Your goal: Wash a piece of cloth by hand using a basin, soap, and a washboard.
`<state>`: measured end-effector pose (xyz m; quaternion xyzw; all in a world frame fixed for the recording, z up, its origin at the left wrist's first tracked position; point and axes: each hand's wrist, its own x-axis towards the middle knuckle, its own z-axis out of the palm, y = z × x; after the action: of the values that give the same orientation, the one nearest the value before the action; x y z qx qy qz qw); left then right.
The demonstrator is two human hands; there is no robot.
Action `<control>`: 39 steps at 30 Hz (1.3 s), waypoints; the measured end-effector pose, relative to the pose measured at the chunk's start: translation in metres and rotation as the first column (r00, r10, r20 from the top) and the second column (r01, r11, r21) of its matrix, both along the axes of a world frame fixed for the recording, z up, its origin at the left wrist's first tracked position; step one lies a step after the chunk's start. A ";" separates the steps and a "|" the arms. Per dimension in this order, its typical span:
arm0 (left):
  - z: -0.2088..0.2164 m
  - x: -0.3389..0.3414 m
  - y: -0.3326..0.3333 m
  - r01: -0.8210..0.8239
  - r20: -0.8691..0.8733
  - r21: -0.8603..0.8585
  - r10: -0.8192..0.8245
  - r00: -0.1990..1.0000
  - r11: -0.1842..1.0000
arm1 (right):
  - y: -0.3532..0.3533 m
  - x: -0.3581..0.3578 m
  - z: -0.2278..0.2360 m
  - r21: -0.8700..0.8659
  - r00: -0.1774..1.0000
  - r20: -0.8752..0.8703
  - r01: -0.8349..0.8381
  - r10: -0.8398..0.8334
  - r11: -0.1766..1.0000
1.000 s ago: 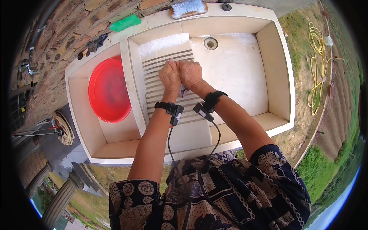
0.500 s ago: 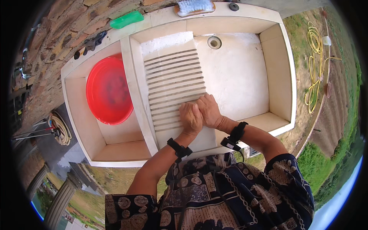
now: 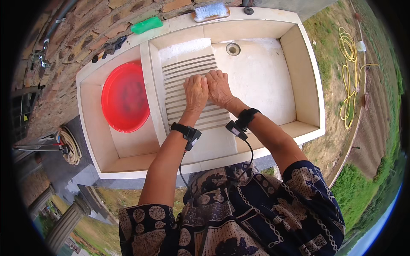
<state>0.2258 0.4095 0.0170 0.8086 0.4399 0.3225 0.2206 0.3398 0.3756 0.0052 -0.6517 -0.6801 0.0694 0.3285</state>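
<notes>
Sink (image 3: pixel 301 81), pale and wide, divided into two compartments, with a ridged washboard (image 3: pixel 177 87) built into the larger one. Left of the washboard, past the dividing wall, a round red basin (image 3: pixel 112 85) sits in the smaller compartment, holding cloudy liquid with something darker and blurred inside. On the washboard's ridges, the person's left hand (image 3: pixel 196 93) and right hand (image 3: pixel 220 87) press side by side, touching, the right one at the washboard's right edge. Both have their backs up and fingers bent downward; the undersides are hidden, so whether either grips anything cannot be told. Beyond the washboard's far end, on the rim, a brush (image 3: pixel 211 12) lies with pale bristles up; left of that end is a bright green object (image 3: pixel 146 25). Right of the washboard's upper part is a round drain (image 3: pixel 233 49).
</notes>
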 end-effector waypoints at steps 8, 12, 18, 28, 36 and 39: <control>-0.001 0.011 -0.089 -0.184 0.061 -0.153 0.195 0.979 0.971 | -0.074 -0.004 -0.002 -0.068 0.984 -0.177 0.022 -0.034 0.997; -0.022 0.031 -0.035 -0.196 0.094 -0.137 0.209 0.973 0.971 | -0.021 0.019 -0.018 -0.059 0.988 -0.153 -0.001 -0.008 0.998; -0.045 0.060 0.052 -0.158 0.173 -0.063 0.166 0.971 0.986 | 0.062 0.049 -0.031 -0.169 0.984 -0.179 -0.008 -0.023 0.986; -0.025 0.046 0.067 -0.115 -0.051 -0.015 0.114 0.992 0.993 | 0.065 0.023 -0.010 -0.129 0.921 0.143 0.380 -0.362 0.916; -0.008 0.001 -0.035 -0.073 0.160 -0.189 0.105 0.982 0.979 | -0.032 -0.014 -0.007 -0.062 0.967 -0.248 0.043 -0.057 0.997; -0.030 0.014 -0.001 -0.116 0.162 -0.226 0.155 0.974 0.967 | 0.010 -0.001 -0.029 -0.117 0.976 -0.217 -0.010 -0.016 0.993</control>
<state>0.2401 0.4085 -0.0131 0.7157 0.5051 0.3587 0.3225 0.3385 0.3858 -0.0237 -0.6592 -0.6338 0.1799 0.3623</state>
